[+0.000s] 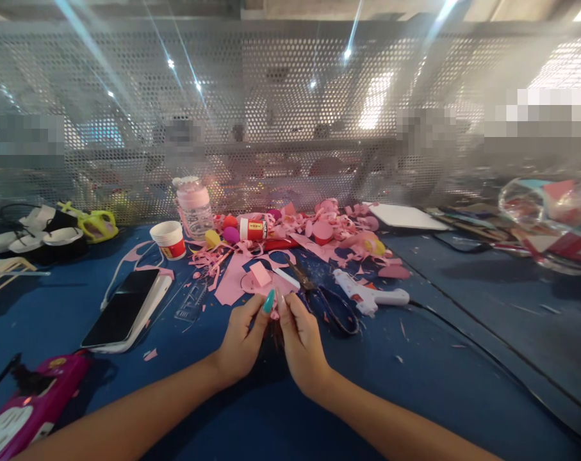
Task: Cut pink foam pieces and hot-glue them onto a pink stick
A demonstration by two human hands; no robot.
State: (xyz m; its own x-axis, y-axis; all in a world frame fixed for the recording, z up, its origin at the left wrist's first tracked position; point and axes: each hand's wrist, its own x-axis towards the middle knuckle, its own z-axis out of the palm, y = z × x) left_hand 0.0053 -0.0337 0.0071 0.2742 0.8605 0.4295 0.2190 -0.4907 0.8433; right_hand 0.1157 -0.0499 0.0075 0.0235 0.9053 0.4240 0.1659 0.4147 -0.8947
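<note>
Fingers [266,307] of the left hand [242,342] and right hand [302,342] are pinching together around something small and pink — too hidden to name — just before the scissors [326,298], glue gun [369,294] lying beside.

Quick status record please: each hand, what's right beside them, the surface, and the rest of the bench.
left hand: fingertips pinched against the right hand's, over a small item too hidden to identify
right hand: pinched on the same small item
nearest things: scissors, white glue gun, pink paper cutouts
surface: blue table
left side: phone, small white cup, clear jar
behind: perforated metal screen
</note>
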